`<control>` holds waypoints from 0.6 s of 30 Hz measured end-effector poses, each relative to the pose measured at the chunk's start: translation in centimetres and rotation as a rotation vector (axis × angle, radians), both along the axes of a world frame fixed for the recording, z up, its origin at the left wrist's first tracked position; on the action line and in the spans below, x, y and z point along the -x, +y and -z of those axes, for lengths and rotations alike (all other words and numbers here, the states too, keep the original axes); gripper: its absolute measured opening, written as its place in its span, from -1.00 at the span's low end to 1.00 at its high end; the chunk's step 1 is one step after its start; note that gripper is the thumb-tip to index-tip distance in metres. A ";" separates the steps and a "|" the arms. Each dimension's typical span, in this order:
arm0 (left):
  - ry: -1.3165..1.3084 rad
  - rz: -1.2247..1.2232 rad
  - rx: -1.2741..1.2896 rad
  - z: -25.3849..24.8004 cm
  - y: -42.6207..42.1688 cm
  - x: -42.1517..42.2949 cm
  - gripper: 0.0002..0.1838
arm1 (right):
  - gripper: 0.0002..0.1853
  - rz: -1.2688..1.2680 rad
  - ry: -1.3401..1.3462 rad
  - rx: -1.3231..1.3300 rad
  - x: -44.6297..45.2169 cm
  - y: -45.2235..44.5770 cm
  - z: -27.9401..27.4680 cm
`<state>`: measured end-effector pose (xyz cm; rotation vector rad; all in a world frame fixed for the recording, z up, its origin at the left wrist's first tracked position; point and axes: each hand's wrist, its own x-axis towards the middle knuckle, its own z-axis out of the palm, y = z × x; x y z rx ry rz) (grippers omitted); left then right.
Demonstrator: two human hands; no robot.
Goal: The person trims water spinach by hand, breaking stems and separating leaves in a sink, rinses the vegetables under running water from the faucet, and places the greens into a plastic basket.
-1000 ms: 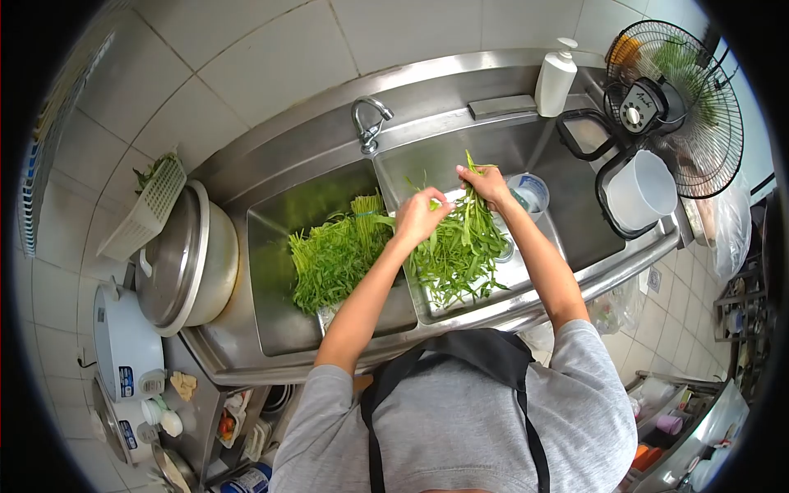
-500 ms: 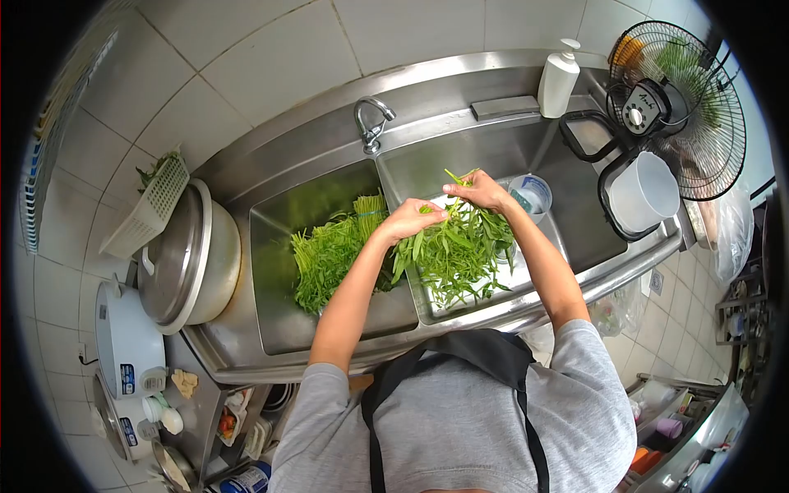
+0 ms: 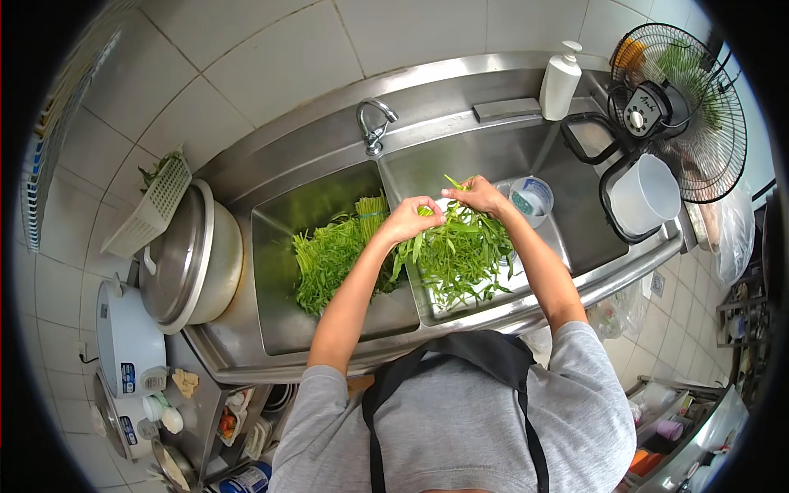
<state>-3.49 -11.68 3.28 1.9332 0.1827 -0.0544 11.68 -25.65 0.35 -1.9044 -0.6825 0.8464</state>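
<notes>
Over the right basin, my right hand (image 3: 479, 195) is closed round the stems of a bunch of leafy greens (image 3: 460, 251), whose leaves hang down toward the basin floor. Just left of it, my left hand (image 3: 415, 219) has its fingers pinched together at the upper leaves of the same bunch. More greens (image 3: 333, 263) lie heaped in the left basin, with a tied bundle (image 3: 372, 215) at their right side. A round clear tub (image 3: 531, 201) sits in the right basin beyond my right wrist.
A faucet (image 3: 374, 127) rises behind the basins. A large lidded pot (image 3: 193, 259) and a plastic basket (image 3: 156, 205) stand at the left. To the right are a pump bottle (image 3: 560, 82), a white container (image 3: 645, 193) and a fan (image 3: 678, 111).
Since a second ago my left hand has shifted slightly left and my right hand slightly down and left. The bunch's stem ends now tilt left, and its leaves have spread.
</notes>
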 end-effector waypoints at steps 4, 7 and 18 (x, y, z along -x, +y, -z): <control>0.162 -0.011 0.000 -0.9 0.3 1.0 -0.70 | -0.52 0.058 -0.050 0.039 0.5 -0.2 -0.8; 0.163 0.033 0.038 -0.9 0.7 1.8 -0.64 | -0.48 0.084 -0.076 0.050 -0.1 0.2 0.0; 0.242 0.000 0.153 0.0 1.7 1.3 -0.66 | -0.51 0.050 -0.280 0.044 0.7 0.8 -1.2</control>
